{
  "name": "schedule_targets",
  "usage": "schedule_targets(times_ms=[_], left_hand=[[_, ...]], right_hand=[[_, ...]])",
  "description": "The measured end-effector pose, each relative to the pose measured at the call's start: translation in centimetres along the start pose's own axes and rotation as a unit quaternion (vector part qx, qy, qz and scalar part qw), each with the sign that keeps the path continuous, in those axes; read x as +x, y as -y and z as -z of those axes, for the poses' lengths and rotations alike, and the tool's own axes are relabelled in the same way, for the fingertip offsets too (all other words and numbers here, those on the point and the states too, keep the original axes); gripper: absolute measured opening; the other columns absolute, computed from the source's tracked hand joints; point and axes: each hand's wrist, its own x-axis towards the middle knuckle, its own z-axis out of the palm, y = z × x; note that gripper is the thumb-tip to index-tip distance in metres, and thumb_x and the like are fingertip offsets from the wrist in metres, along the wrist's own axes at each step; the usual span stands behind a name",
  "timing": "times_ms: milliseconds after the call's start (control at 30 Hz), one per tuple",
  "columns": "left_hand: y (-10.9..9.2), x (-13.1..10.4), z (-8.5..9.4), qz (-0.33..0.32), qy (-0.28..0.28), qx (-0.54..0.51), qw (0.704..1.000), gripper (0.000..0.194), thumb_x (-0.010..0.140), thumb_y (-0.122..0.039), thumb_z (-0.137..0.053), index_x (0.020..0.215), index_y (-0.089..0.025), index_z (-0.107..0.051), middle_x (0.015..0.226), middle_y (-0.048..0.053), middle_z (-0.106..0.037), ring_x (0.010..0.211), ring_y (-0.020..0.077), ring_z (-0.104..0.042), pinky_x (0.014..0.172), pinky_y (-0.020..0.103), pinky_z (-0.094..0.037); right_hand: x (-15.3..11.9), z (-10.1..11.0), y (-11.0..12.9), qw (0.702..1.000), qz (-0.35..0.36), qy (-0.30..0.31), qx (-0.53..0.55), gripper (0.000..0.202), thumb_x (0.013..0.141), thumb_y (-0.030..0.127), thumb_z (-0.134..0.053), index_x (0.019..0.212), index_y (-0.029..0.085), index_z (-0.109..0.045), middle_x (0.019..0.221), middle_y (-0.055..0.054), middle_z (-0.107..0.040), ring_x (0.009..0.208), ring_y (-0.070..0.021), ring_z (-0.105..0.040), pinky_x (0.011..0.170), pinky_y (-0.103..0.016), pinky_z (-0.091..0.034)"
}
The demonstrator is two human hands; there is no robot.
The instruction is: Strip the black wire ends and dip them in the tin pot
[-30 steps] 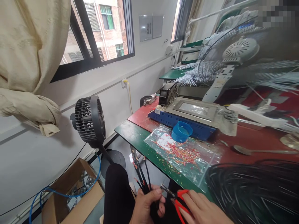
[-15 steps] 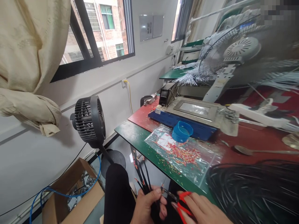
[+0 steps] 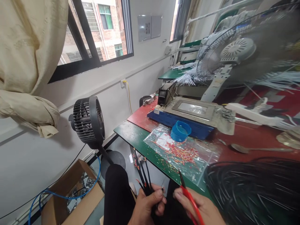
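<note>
Several black cables (image 3: pixel 145 175) with stripped, coloured wire ends fan upward out of my left hand (image 3: pixel 150 201), whose fingers are closed round them. One short cable end pokes out between the thumb and fingertips. In my right hand (image 3: pixel 198 203) is a pair of red-handled pliers or cutters (image 3: pixel 191 197), its dark jaws pointing up and away, apart from the cables. Beyond the hands, a clear plastic bag (image 3: pixel 203 170) lies on the green table edge, with many red and yellow wire scraps (image 3: pixel 181 153) scattered over it.
A blue plastic ring-shaped container (image 3: pixel 180 131) stands by a blue heated box (image 3: pixel 201 132). Coiled black cable (image 3: pixel 253 187) lies at right, below a spoon-like tool (image 3: pixel 243 148). A black fan (image 3: pixel 89 122), a cardboard box (image 3: pixel 70 193) and a large white fan (image 3: pixel 236 50) stand around.
My right hand has drawn the red-handled tool back from the cable end at my left fingertips and turned its jaws upward. My left hand keeps its hold on the cables.
</note>
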Motion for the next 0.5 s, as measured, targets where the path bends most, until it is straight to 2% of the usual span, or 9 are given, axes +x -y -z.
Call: schedule_targets(times_ms=[33,100,200,300,400,500], left_hand=[[0.0,0.0,0.0,-0.001,0.018,0.009,1.0,0.03,0.058,-0.036,-0.075,0.068,-0.012,-0.059,0.046,-0.002,-0.056,0.035,0.004,-0.04,0.039,0.022,-0.018],[0.1,0.0,0.1,0.002,0.048,0.024,0.999,0.029,0.059,-0.037,-0.074,0.063,-0.013,-0.058,0.041,-0.004,-0.049,0.034,0.0035,-0.037,0.038,0.022,-0.017],[0.3,0.0,0.4,0.004,0.072,0.037,0.997,0.031,0.061,-0.04,-0.072,0.062,-0.013,-0.057,0.037,-0.005,-0.046,0.033,0.0034,-0.034,0.038,0.023,-0.017],[0.5,0.1,0.6,-0.003,0.073,0.038,0.997,0.033,0.062,-0.043,-0.071,0.065,-0.013,-0.058,0.036,-0.005,-0.047,0.033,0.0034,-0.033,0.039,0.023,-0.018],[0.6,0.1,0.6,-0.013,0.063,0.034,0.997,0.033,0.062,-0.042,-0.072,0.066,-0.012,-0.06,0.037,-0.004,-0.048,0.033,0.0033,-0.034,0.039,0.022,-0.018],[0.6,0.1,0.5,-0.012,0.063,0.042,0.997,0.032,0.062,-0.041,-0.071,0.063,-0.012,-0.06,0.036,-0.004,-0.047,0.033,0.0037,-0.035,0.039,0.022,-0.019]], right_hand=[[0.3,-0.3,0.4,0.997,-0.05,0.026,0.058,0.052,0.072,0.069,-0.053,0.058,0.02,-0.056,0.047,0.002,-0.052,0.043,-0.0116,-0.047,0.043,-0.022,-0.035],[0.8,-0.9,1.4,0.985,-0.096,0.059,0.128,0.055,0.067,0.073,-0.054,0.055,0.019,-0.051,0.042,0.004,-0.045,0.039,-0.0092,-0.04,0.042,-0.022,-0.03],[1.0,-1.4,2.5,0.978,-0.108,0.08,0.158,0.054,0.062,0.072,-0.06,0.057,0.019,-0.05,0.041,0.006,-0.041,0.04,-0.0075,-0.036,0.043,-0.021,-0.028],[0.9,-1.8,2.6,0.976,-0.108,0.099,0.163,0.054,0.057,0.071,-0.065,0.056,0.019,-0.047,0.042,0.007,-0.039,0.04,-0.0069,-0.034,0.043,-0.021,-0.025],[0.8,-2.2,2.2,0.973,-0.107,0.106,0.172,0.056,0.058,0.073,-0.062,0.055,0.019,-0.046,0.043,0.006,-0.041,0.04,-0.0072,-0.034,0.043,-0.022,-0.024],[0.8,-2.3,2.3,0.958,-0.136,0.105,0.231,0.06,0.057,0.079,-0.056,0.055,0.019,-0.047,0.043,0.005,-0.042,0.039,-0.008,-0.036,0.043,-0.022,-0.027]])
